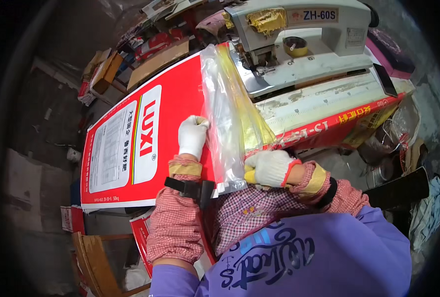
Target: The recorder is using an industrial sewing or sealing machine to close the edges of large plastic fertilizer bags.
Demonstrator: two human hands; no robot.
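Observation:
A large red and white woven sack (180, 89) lies flat in front of me, with a clear plastic liner (225, 128) sticking out of its right end. My left hand (193, 137), in a white glove, is closed at the sack's right edge, where the liner begins. Just past the liner's near corner, my right hand (271, 168) is curled at the table's near edge. Its glove is white with yellow fingers; whatever those fingers hold is hidden. Yellowish plastic film (242, 94) runs along the liner, beside a pale sewing machine (309, 44).
A roll of tape (295, 46) rests on the machine's bed. Along the table front hangs red printed sacking (329, 126), and a dark phone-like slab (384, 80) lies at its right. Cartons (103, 74) are stacked at far left; a wooden stool (93, 262) stands at near left.

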